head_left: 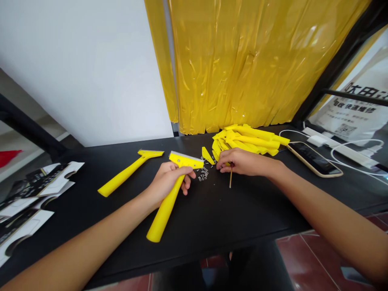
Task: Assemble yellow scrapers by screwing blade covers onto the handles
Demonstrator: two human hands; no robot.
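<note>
My left hand (171, 180) is closed around the neck of a yellow scraper (165, 212), its wide head up and its handle slanting toward me. A screw head shows on the scraper's face. My right hand (235, 161) holds a small screwdriver (230, 178) whose thin shaft points down toward me; most of its handle is hidden in the palm. The fingertips of that hand are pinched at the edge of loose screws and nuts (203, 173). Beside them lies a loose yellow head plate (207, 156). Another yellow scraper (127, 173) rests on the table to the left.
A heap of yellow scraper handles (251, 139) lies at the back of the black table (242, 214). To the right are a phone (315, 159) and a white power strip (342, 147) with cables. Printed cardboard sleeves (33, 202) lie at left. Yellow plastic sheeting (236, 64) hangs behind.
</note>
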